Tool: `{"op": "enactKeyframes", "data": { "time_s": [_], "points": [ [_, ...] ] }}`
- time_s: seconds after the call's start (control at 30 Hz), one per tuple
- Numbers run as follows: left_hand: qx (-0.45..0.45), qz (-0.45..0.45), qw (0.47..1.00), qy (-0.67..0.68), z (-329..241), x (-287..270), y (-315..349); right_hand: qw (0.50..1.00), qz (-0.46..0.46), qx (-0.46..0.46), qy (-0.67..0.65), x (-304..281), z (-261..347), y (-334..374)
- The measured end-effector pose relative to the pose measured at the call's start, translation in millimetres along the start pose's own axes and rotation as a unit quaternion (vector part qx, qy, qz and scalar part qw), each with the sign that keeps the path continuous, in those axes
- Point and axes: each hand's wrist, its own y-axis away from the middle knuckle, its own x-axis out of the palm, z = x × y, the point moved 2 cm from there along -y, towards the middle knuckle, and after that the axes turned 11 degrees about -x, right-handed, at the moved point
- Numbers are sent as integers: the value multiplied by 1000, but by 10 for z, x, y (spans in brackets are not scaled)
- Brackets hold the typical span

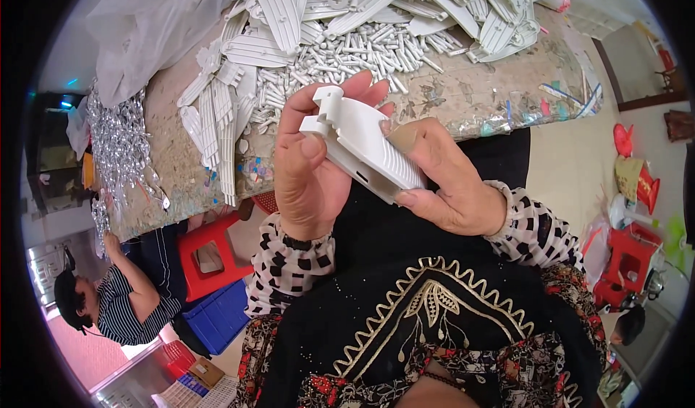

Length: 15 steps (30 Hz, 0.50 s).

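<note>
Head view: biggest thing I have is the worktable [499, 82], stock heaped toward its far side, probably so the near edge stays usable. Loose plastic sheet [156, 24] at far left. Big pile of white flat panels [279, 13] on the far side, spilling left; looks dumped in bulk, within arm's reach. Silver strands [119, 133] hang over the table's left end.

Both hands are raised around the near edge. Left hand [311, 183] cradles the white shell [369, 133]: thumb on its notched left end, fingers wrapped behind, tips showing on the far side. Right hand [460, 194] pinches the ribbed right end, thumb at the near corner, forefinger on top. I read that as a two-end hold to steady it, slotted side turned toward the wearer.

Smallest: white pegs [362, 53], loose between panels and hands, likely kept central for either hand. Tan bandage [404, 137] on the right forefinger.
</note>
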Motion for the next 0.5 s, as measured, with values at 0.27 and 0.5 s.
{"op": "enactKeyframes", "data": {
  "time_s": [0.27,0.5],
  "points": [
    [12,0,999,-37,-66,-41,54,1000,4,16,21,28,37,-9],
    [27,-4,988,-151,-166,-105,53,996,42,44,66,-42,107,-34]
  ]
}}
